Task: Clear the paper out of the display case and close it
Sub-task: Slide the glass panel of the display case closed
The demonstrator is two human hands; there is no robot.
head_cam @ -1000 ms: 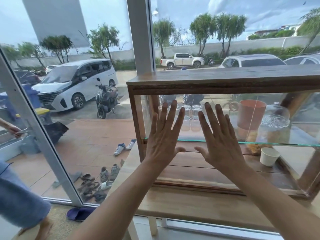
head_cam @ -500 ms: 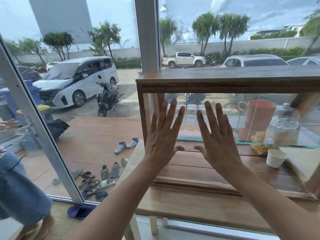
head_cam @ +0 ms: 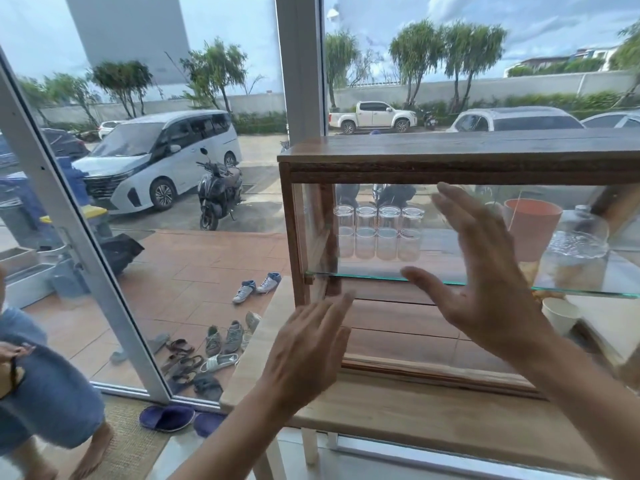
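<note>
The wooden display case (head_cam: 450, 157) with a glass front stands on a light wooden table (head_cam: 433, 420). My right hand (head_cam: 485, 282) is flat and spread in front of the glass pane, fingers up, holding nothing. My left hand (head_cam: 308, 351) is lower, near the case's bottom left corner, fingers together and slightly blurred, holding nothing. Inside, several clear glasses (head_cam: 377, 233) stand on the glass shelf (head_cam: 367, 276), with an orange cup (head_cam: 531, 226) and a glass dome (head_cam: 578, 244) to the right. A white paper cup (head_cam: 560, 315) sits on the case floor. No loose paper is visible.
A large window and sliding door frame (head_cam: 69, 237) stand to the left. A person in blue shorts (head_cam: 45, 393) stands at the lower left. Shoes and slippers (head_cam: 207, 351) lie outside by the door. Cars and a scooter (head_cam: 218, 188) are parked beyond.
Both hands have come off the glass: the left dropped to the case's lower left corner, the right shifted right. The glasses behind are now uncovered. The view moved left.
</note>
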